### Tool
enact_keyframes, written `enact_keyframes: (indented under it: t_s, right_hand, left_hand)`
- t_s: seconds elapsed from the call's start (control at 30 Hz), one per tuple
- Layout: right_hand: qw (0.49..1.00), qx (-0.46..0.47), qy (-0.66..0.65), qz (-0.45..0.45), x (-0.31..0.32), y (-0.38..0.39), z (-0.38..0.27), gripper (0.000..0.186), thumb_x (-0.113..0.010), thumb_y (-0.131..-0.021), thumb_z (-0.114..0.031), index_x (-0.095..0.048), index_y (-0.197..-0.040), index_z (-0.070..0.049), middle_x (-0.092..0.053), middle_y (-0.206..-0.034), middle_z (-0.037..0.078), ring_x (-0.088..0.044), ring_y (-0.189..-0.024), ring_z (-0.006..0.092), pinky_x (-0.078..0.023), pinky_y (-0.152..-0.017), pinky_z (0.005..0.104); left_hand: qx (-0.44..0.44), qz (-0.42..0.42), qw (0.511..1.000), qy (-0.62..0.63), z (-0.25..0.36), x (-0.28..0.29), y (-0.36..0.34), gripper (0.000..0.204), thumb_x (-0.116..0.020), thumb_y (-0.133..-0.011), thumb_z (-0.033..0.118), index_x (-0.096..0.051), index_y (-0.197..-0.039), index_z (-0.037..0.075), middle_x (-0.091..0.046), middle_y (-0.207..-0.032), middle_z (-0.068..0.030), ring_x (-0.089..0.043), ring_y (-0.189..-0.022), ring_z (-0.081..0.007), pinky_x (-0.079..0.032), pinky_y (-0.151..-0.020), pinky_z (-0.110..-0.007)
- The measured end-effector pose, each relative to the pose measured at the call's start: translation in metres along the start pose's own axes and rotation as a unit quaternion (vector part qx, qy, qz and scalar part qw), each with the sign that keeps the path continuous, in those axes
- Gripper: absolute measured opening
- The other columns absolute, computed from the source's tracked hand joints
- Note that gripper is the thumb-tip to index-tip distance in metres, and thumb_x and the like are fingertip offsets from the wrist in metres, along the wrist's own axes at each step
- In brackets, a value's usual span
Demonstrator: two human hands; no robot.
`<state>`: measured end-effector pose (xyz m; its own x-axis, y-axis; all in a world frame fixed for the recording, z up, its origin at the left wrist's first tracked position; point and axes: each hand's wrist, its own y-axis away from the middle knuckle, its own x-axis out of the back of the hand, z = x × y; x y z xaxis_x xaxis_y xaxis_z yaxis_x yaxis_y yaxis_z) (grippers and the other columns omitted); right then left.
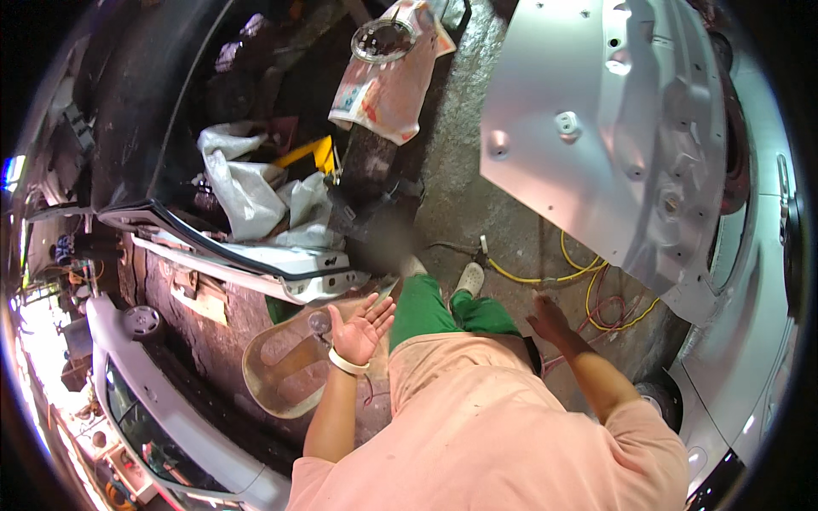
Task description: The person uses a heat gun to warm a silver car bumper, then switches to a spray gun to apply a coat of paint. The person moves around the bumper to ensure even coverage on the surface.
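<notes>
The left hand (364, 326), wearing a pale band (348, 362) at its wrist, is turned palm up with thumb and fingers well spread, holding nothing; the right hand (550, 320), darker in shadow, has its thumb apart from its loosely extended fingers and nothing visible in its grasp; just left of and below the left hand is a translucent tan panel with a rounded outline (260, 375), touched by neither hand as far as can be seen; ahead and left of the left hand stretches the white, black-edged rim of a vehicle part (290, 277), with crumpled whitish plastic sheeting (243, 196) and a bright yellow angular piece (319, 155) farther ahead; near the right hand, ahead and to its right, a thin yellow hose (545, 279) curves over the grey floor (452, 204), with looping red tubing (605, 315) to its right; ahead and right of that hand stands a large silver sheet-metal panel (588, 136), dented and pierced with holes.
</notes>
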<state>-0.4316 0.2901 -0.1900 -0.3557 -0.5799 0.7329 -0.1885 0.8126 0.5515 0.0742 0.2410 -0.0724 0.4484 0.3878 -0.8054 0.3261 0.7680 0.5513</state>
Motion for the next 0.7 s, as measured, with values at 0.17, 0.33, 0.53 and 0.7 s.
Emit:
enact_keyframes:
  t_s: [0.17,0.33,0.53,0.7]
  right_hand:
    - [0.979,-0.163,-0.12,-0.003,0.015,0.097,0.045,0.079,-0.068,-0.091,-0.039,-0.036,-0.152,0.0,-0.045,-0.148,0.031,-0.045,-0.138,0.044,-0.037,-0.114,0.0499]
    - [0.95,-0.244,-0.192,-0.041,-0.074,0.133,0.07,0.074,-0.066,-0.093,-0.046,-0.046,-0.145,0.002,-0.056,-0.138,0.029,-0.056,-0.128,0.0408,-0.044,-0.107,0.0483]
    - [0.886,-0.276,-0.37,0.058,-0.088,0.129,0.044,0.069,-0.066,-0.096,-0.041,-0.046,-0.145,0.003,-0.069,-0.116,0.024,-0.069,-0.102,0.0331,-0.053,-0.087,0.0423]
    - [0.833,-0.302,-0.452,0.103,-0.09,0.13,0.032,0.064,-0.063,-0.097,-0.039,-0.048,-0.143,0.003,-0.07,-0.113,0.022,-0.068,-0.098,0.0298,-0.053,-0.086,0.0421]
  left_hand:
    - [0.085,-0.14,0.956,-0.245,-0.015,-0.141,0.008,0.099,-0.023,-0.093,0.083,-0.042,-0.153,0.006,-0.045,-0.154,-0.0208,-0.041,-0.144,-0.0373,-0.025,-0.121,-0.053]
    - [0.102,-0.627,0.652,-0.415,-0.131,-0.374,-0.001,0.068,-0.046,-0.102,0.049,-0.044,-0.15,0.002,-0.039,-0.156,-0.0236,-0.037,-0.144,-0.0367,-0.027,-0.119,-0.048]
    - [-0.052,-0.844,0.488,-0.218,-0.266,-0.468,0.089,0.051,-0.054,-0.102,0.052,-0.07,-0.125,0.009,-0.054,-0.143,-0.0186,-0.035,-0.143,-0.0441,-0.029,-0.118,-0.054]
    - [-0.081,-0.85,0.449,-0.266,-0.213,-0.475,0.048,0.055,-0.049,-0.103,0.052,-0.072,-0.116,0.003,-0.053,-0.145,-0.0177,-0.035,-0.143,-0.043,-0.028,-0.118,-0.055]
